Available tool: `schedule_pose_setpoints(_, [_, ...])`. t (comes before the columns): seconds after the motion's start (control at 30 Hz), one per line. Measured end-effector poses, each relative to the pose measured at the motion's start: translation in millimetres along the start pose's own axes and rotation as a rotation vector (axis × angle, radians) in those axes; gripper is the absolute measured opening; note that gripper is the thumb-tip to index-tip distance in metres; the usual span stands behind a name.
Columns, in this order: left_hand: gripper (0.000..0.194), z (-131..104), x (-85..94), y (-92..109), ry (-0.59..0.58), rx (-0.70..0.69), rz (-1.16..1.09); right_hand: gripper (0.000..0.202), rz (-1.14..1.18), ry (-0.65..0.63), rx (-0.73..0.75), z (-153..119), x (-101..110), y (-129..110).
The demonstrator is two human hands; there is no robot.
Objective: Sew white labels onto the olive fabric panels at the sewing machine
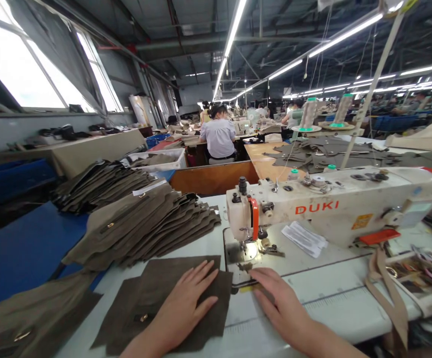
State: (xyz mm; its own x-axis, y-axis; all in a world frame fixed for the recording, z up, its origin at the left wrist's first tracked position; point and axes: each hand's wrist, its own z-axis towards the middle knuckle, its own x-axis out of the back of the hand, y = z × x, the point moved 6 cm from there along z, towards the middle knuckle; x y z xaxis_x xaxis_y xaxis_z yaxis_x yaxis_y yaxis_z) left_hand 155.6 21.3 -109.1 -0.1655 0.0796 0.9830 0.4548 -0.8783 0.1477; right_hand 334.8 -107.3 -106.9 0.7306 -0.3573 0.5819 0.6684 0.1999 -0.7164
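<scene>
My left hand (188, 306) lies flat, fingers spread, on a dark olive fabric piece (163, 273) left of the sewing machine. A short zipper with a metal pull (144, 317) is set into that fabric, close to my wrist. My right hand (281, 303) rests at the front edge of the machine bed, thumb apart from the fingers. By its fingertips is a small dark scrap (245, 267), and whether they touch it I cannot tell. The white sewing machine (313, 206) stands just beyond, its lit needle area (244, 248) above the steel plate.
Stacked olive pieces with zippers (149, 223) lie left of the machine. White strips (304, 238) rest on its bed. A tray of small tools (421, 273) and a beige strap (387, 298) are at right. Thread cones (308, 114) stand behind. A person (218, 134) sits ahead.
</scene>
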Motion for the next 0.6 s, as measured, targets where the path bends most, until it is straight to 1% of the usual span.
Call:
schedule_pose_setpoints(0.07, [0.048,4,-7.9,-4,0.027,0.054,0.043,0.035,-0.047,-0.019,0.068,-2,12,-3])
schedule_pose_setpoints(0.13, [0.049,8,-11.3,-1,0.088,0.113,0.095,0.031,-0.117,0.012,0.111,-1,28,2])
schedule_pose_setpoints(0.2, [0.048,13,-12.1,8,0.143,0.131,0.148,0.029,-0.206,0.080,0.098,3,50,16])
schedule_pose_setpoints(0.33, [0.045,24,-12.0,25,0.224,0.078,0.216,0.028,-0.422,0.167,-0.016,16,99,56])
schedule_pose_setpoints(0.4, [0.043,29,-13.9,25,0.233,0.071,0.232,0.027,-0.545,0.134,-0.147,22,119,77])
schedule_pose_setpoints(0.47, [0.043,33,-16.7,23,0.219,0.073,0.234,0.025,-0.612,0.064,-0.260,27,132,93])
schedule_pose_setpoints(0.53, [0.043,37,-19.2,20,0.196,0.067,0.221,0.021,-0.626,0.003,-0.315,30,137,102])
schedule_pose_setpoints(0.6, [0.044,39,-20.8,19,0.171,0.054,0.209,0.018,-0.626,-0.038,-0.342,32,138,106])
